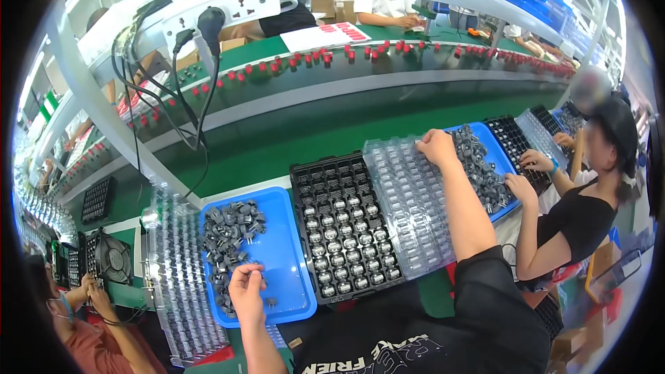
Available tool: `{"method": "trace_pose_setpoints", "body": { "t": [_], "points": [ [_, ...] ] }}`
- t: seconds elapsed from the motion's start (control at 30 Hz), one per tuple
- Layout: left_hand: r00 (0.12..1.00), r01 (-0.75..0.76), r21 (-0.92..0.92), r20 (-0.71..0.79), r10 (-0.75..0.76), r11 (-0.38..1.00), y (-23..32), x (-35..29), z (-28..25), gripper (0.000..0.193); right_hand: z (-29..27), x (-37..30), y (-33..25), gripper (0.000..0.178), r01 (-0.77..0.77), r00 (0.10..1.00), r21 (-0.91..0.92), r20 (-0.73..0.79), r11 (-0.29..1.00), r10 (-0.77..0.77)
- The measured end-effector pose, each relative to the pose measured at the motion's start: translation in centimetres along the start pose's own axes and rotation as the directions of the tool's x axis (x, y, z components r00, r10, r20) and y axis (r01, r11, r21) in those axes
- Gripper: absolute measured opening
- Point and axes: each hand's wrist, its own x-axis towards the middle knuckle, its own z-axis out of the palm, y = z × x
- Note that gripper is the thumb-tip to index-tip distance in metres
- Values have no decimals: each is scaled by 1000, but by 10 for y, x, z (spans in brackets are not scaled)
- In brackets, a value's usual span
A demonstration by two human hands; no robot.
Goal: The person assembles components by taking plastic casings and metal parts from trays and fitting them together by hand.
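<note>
My left hand [247,291] is over the near part of a blue tray [277,312], thumb and fingers pinched together. Whatever it pinches is too small to make out. Grey parts with metal pins [232,228] lie heaped along that tray's left side. My right hand [438,147] reaches to the far right corner of a clear plastic tray with rows of pockets [409,201]. Its fingers are closed, and their tips hide anything held. Between the two trays, a black tray [346,235] has shiny metal pieces in its nearer pockets; its far rows show dark pockets.
Another clear pocketed tray [180,284] stands left of the blue one. At right is a second blue tray [478,173] of grey parts, with a co-worker [575,201] beside it. Another person [90,318] works at lower left. Cables [197,111] hang from a power strip [222,14] overhead.
</note>
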Motion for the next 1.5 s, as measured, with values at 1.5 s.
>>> {"method": "trace_pose_setpoints", "body": {
  "t": [1.5],
  "points": [
    [904, -63, -264, 393, 167, 962, 61, -54, 51, 49, -36, -297, -230, 32, 629, 507, 739, -156, 240, -848]
  ]
}}
